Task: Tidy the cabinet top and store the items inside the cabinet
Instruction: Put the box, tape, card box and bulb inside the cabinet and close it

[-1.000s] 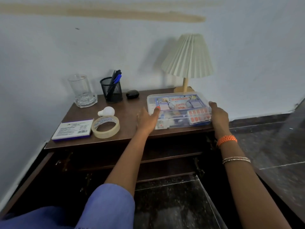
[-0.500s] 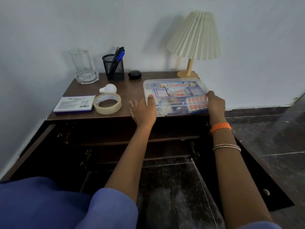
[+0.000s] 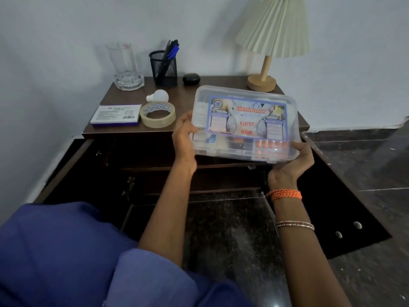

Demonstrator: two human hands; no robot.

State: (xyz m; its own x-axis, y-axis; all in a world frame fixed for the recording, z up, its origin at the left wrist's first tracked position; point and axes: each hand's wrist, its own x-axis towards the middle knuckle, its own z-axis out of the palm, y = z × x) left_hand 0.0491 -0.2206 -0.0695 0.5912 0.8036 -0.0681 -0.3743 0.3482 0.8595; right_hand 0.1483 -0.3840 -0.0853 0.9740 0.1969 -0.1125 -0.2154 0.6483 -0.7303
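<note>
Both hands on first-aid box (image 3: 243,122), beyond cabinet top (image 3: 183,94) edge

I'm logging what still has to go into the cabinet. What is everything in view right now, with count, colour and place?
first aid box: 1, clear, held above cabinet's front edge
tape roll: 1, beige, cabinet top, left front
light bulb: 1, white, behind tape
notepad: 1, white and blue, left front corner
glass: 1, clear, left rear
pen holder: 1, black mesh, rear, holding pens
small case: 1, black, beside holder
lamp: 1, cream shade, wooden base, right rear
cabinet: 1, dark brown, doors open
left hand: box's left edge
right hand: box's right front corner
</note>
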